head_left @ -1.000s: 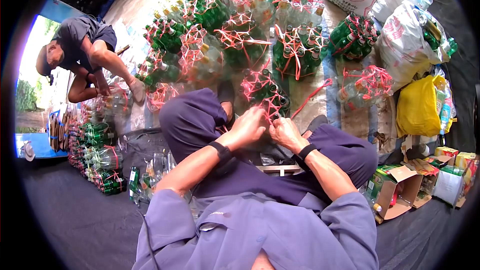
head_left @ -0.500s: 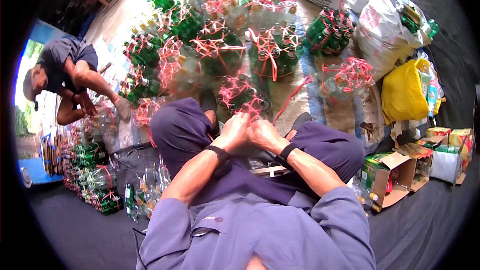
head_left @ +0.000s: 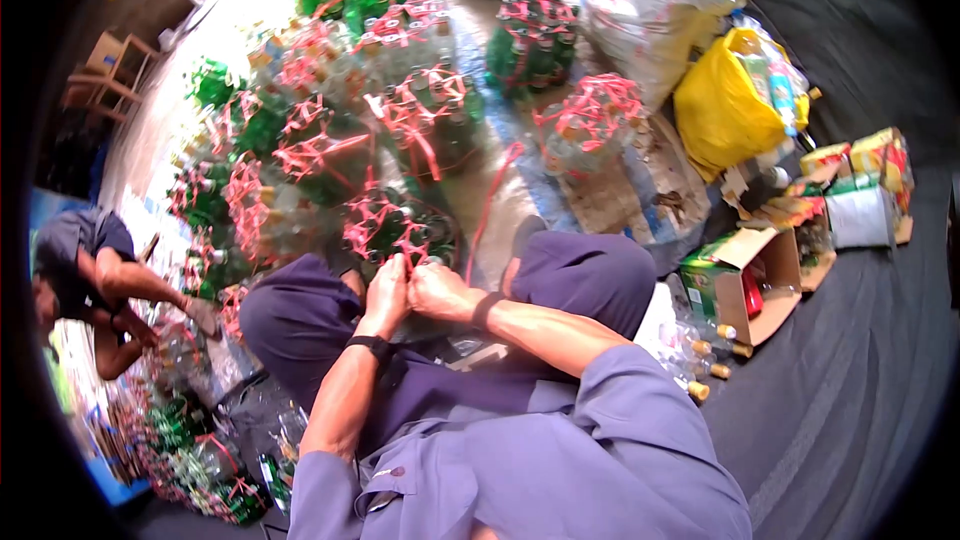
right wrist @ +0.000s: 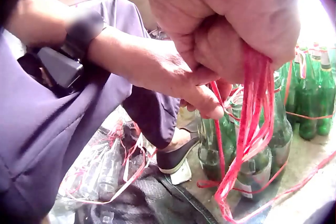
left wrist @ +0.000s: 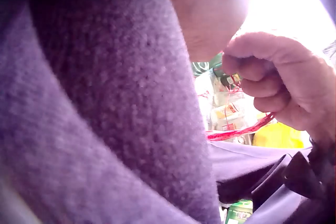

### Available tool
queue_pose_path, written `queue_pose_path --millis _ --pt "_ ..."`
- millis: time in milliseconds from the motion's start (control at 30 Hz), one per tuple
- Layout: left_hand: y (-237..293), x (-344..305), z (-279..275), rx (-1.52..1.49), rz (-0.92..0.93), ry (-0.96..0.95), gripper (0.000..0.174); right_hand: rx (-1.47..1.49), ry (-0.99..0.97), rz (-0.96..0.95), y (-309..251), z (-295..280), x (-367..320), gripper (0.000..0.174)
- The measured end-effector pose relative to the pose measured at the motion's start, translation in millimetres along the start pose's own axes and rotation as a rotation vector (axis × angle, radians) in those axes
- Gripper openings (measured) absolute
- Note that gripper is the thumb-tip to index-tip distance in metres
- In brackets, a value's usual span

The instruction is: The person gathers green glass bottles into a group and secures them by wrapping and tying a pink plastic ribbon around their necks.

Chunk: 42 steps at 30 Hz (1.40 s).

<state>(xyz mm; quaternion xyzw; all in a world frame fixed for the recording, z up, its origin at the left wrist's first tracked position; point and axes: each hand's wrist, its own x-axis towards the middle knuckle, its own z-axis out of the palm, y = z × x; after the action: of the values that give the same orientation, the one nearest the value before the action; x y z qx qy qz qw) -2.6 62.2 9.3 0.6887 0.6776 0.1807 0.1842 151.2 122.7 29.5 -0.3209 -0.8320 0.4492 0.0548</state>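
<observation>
Left grip (head_left: 388, 292), right grip (head_left: 437, 292): two; both pinch one red twine (right wrist: 251, 129).

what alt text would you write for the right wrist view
Close up, the right hand grips a bunch of red string that hangs over upright green glass bottles. The left hand, a black strap on its wrist, reaches in beside it.
</observation>
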Motion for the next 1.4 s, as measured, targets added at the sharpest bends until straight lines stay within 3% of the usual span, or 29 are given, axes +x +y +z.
queue_pose_path --millis 33,67,267,633,800,1000,1133,1167,1333,1400 --pt "4 2 -3 -0.033 -0.007 -0.013 0.032 -0.009 0.176 -0.096 9 15 1 0.024" --pt "9 3 -10 -0.064 -0.019 -0.025 0.028 0.064 0.187 -0.016 3 10 0 0.026" --pt "7 5 -5 -0.116 -0.031 -0.043 0.025 0.175 0.167 0.1 -16 -10 -10 0.026" --pt "2 1 -1 -0.121 -0.138 -0.028 0.026 0.16 0.182 0.02 -8 1 -14 0.019" --pt "-1 0 1 -0.107 -0.179 -0.009 0.025 0.166 0.141 0.009 1 7 -13 0.025" --pt "-2 -2 6 -0.094 -0.124 0.052 0.025 0.142 0.168 -0.119 7 14 -16 0.021" --pt "3 -1 1 -0.094 -0.134 0.051 0.026 0.169 0.135 -0.034 -10 0 -20 0.019" --pt "0 -2 3 -0.096 -0.125 0.064 0.026 0.181 0.317 -0.155 -4 13 -17 0.019" --pt "-5 -3 4 -0.091 -0.162 0.041 0.024 0.11 0.292 -0.25 6 28 -12 0.018" --pt "-1 -4 2 -0.094 -0.133 0.066 0.023 0.083 0.304 -0.296 -6 9 -19 0.017"
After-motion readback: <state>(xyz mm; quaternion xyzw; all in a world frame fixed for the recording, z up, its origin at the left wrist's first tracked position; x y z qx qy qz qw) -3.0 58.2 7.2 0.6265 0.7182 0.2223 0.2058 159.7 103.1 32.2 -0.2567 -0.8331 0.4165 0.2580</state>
